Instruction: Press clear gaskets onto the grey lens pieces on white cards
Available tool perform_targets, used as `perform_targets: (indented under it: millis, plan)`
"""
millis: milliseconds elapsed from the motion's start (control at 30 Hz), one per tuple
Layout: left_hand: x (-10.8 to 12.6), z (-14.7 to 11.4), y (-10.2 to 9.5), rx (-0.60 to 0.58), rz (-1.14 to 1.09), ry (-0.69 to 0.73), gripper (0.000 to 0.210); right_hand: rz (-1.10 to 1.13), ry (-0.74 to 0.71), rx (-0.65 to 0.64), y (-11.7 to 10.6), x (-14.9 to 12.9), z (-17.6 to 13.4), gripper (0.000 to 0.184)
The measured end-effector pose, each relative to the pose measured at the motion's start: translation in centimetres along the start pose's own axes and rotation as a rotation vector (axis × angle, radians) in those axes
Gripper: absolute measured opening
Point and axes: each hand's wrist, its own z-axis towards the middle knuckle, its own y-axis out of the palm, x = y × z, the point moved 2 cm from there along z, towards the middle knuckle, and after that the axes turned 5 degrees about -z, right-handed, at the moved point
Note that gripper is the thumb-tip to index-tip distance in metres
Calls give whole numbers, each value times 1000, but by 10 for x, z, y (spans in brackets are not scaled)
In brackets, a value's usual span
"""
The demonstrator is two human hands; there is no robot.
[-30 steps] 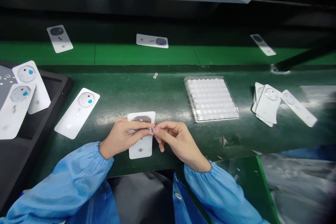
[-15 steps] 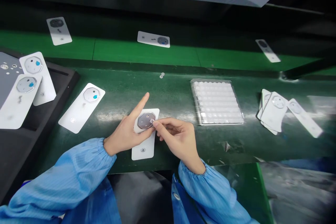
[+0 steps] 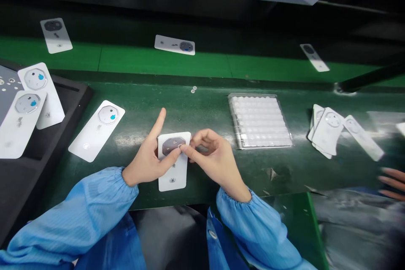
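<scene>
Head view: the white panel lies flat on the bench at lower centre of the frame, between the person's two hands. Its long axis runs almost straight up and down the frame, with the dark disc at the upper end. The left hand is on the panel's left, spread open: the index finger points up the frame and the thumb slants across the panel to the disc's lower edge. The right hand comes in from the right with fingers curled, its thumb tip at the disc's lower right, just beside the left thumb tip. Both hands are thus at the panel, neither clearly nearer. Something tiny and pale shows at the right thumb tip; whether it is gripped, I cannot tell.

Left of centre, a second panel lies slanting, its disc end toward the upper right. Right of centre sits a clear tray of white pieces, near the right hand, with fanned panels farther right. Another person's hand enters at the right edge.
</scene>
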Motion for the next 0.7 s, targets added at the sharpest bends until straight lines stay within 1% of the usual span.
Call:
perform_targets:
  millis: [100, 133, 200, 267, 333, 367, 400, 467, 533, 567, 600, 667, 700]
  plan:
    - [-2, 5, -6, 31, 27, -37, 101, 63, 2, -81, 3, 5, 5, 38]
    - [-3, 8, -8, 42, 28, -52, 99, 67, -11, -100, 4, 7, 6, 37]
    - [-5, 13, -11, 56, 10, -83, 94, 73, -46, -145, 6, 12, 7, 39]
    - [-6, 15, -12, 68, -7, -107, 89, 148, -63, -254, 7, 17, 7, 46]
    - [-7, 14, -11, 105, 18, -109, 82, 267, -49, -374, 7, 22, 5, 52]
    - [-7, 14, -11, 134, 31, -103, 79, 320, -37, -399, 7, 24, 5, 54]
    - [-6, 15, -11, 157, 26, -100, 77, 360, -19, -394, 7, 27, 5, 54]
    - [1, 23, -17, 176, -49, -124, 84, 420, 32, -334, 7, 32, 7, 53]
    - [21, 43, -31, 213, -131, -145, 97, 484, 91, -278, 8, 37, 9, 54]
    - [38, 56, -41, 263, -124, -139, 98, 509, 112, -265, 9, 38, 10, 54]
    - [59, 70, -52, 337, -79, -114, 93, 529, 122, -260, 10, 38, 11, 55]
    - [107, 97, -70, 502, 80, -72, 63, 557, 121, -265, 11, 38, 13, 57]
    - [129, 109, -76, 541, 105, -39, 50, 573, 115, -273, 11, 38, 13, 58]
